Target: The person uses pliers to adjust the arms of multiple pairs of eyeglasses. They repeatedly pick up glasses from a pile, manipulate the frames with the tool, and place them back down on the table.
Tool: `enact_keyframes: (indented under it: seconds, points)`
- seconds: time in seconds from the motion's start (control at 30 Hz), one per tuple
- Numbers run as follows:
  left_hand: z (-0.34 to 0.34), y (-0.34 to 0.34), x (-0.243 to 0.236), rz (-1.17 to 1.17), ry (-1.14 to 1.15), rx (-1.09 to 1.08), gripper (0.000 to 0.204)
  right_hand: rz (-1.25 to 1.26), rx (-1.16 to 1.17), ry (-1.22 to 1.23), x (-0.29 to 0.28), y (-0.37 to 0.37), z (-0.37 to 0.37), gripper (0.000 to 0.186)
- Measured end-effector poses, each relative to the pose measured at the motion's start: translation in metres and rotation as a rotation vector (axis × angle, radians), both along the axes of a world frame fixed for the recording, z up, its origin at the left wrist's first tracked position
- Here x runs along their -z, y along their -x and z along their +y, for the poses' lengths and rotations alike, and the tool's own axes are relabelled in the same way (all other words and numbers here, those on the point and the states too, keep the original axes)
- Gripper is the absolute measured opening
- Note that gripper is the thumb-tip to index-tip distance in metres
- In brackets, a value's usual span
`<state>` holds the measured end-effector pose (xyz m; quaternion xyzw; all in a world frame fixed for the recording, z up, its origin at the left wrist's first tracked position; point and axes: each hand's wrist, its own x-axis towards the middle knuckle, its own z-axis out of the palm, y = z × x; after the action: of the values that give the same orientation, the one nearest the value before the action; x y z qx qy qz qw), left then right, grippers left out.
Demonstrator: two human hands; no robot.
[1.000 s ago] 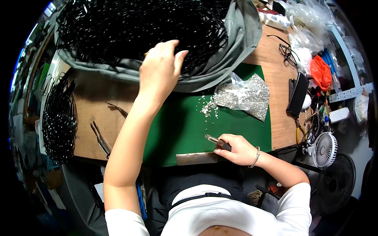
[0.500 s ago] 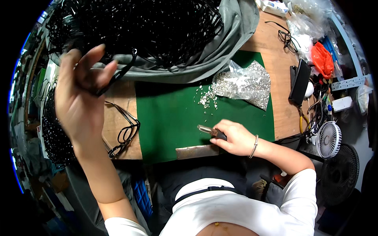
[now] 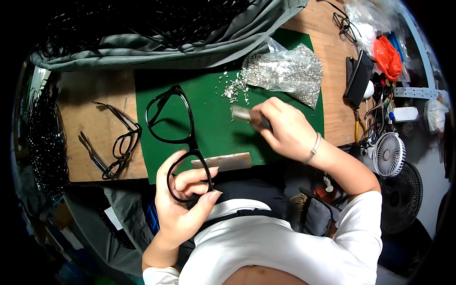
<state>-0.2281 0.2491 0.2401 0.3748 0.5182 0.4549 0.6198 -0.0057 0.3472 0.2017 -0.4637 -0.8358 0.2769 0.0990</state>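
Observation:
I hold a black glasses frame (image 3: 191, 137) in my left hand (image 3: 185, 199), fingers around its lower rim; the rest stands over the green mat (image 3: 213, 118). My right hand (image 3: 275, 128) grips a dark-handled tool with a metal tip (image 3: 241, 112), slightly blurred, above the mat. Small silver pieces (image 3: 235, 88) lie scattered beside a clear plastic bag (image 3: 280, 71) full of similar pieces. A flat metal strip (image 3: 223, 161) lies along the mat's front edge. More black frames (image 3: 126, 142) lie on the wood to the left.
A grey sack (image 3: 190, 57) of black frames spans the back; another black pile (image 3: 47, 142) sits far left. A phone (image 3: 361, 76), orange bag (image 3: 387, 57), yellow-handled pliers (image 3: 360, 127), cables and two fans (image 3: 387, 152) crowd the right side.
My left hand has come from the sack, out left and then toward me, with a glasses frame in it. My right hand has lifted the tool farther up the mat.

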Motion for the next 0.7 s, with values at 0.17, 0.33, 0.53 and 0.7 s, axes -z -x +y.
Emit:
enact_keyframes:
  seconds: [0.17,0.33,0.53,0.7]
  points:
    - [0.002,-0.009,0.004,-0.013,-0.177,-0.100,0.085,-0.062,0.107,0.093,0.026,0.004,0.006,0.014]
    - [0.000,-0.009,0.011,-0.109,-0.237,-0.087,0.098,-0.135,0.132,-0.012,0.029,0.011,-0.005,0.017]
    - [0.005,-0.018,0.022,-0.010,-0.304,0.095,0.095,-0.157,0.131,-0.135,0.032,0.017,-0.014,0.020]
    - [0.005,-0.021,0.022,0.153,-0.309,0.071,0.093,0.303,0.156,0.274,-0.014,0.020,-0.026,0.018]
